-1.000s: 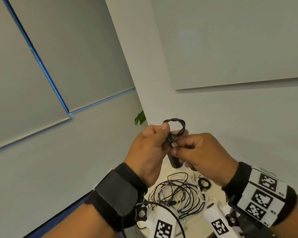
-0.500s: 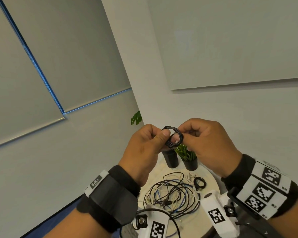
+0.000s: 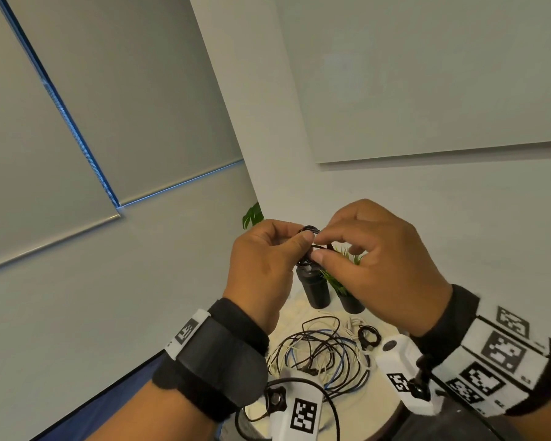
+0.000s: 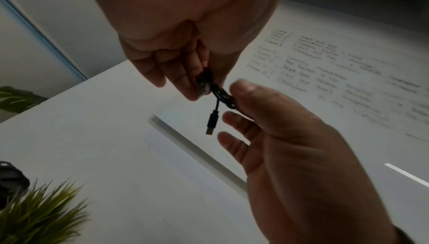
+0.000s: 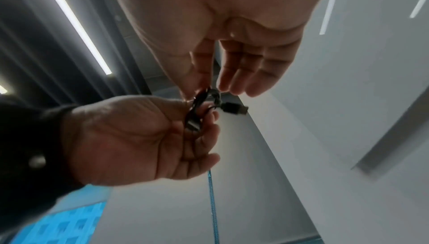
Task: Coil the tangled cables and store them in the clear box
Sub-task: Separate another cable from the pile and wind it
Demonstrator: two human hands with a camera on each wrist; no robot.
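A small black coiled cable [image 3: 310,247] is held in the air between both hands, above the table. My left hand [image 3: 302,246] pinches its left side with thumb and fingers. My right hand [image 3: 319,248] pinches its right side, fingers curled over the top. In the left wrist view the coil [image 4: 218,92] shows with a USB plug [image 4: 212,123] hanging loose below it. The right wrist view shows the coil [image 5: 196,112] and plug [image 5: 234,109] sticking out sideways. A tangled pile of black, white and blue cables [image 3: 318,354] lies on the round white table [image 3: 384,409]. The clear box is not in view.
Two black pots [image 3: 315,288] with green plants stand at the table's far edge, just below my hands. A small coiled black cable [image 3: 369,335] lies right of the tangle. White walls and a whiteboard [image 4: 325,68] lie behind.
My right hand moved from under the coil up to its right side and over its top, hiding most of the loop. My left hand kept its pinch throughout.
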